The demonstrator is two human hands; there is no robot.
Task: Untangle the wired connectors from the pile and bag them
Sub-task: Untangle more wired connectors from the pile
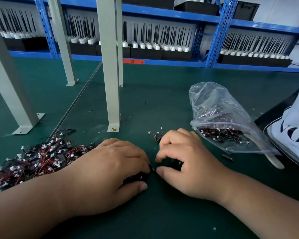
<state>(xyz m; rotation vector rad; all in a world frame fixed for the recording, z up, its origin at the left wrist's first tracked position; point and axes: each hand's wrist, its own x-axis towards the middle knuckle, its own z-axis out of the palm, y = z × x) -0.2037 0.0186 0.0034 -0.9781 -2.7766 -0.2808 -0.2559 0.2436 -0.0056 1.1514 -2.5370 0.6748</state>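
Through the head camera, a tangled pile of red-and-black wired connectors with white plugs [33, 157] lay on the green table mat [162, 100], just left of the left hand [114, 163]. That hand's fingers curled over a small dark bundle [136, 178] of them. The right hand [181, 163], fingers bent, seemingly pinched the bundle's black end, though shadow blurred the grip. A clear plastic zip bag [219, 121] holding more connectors lay near its right side.
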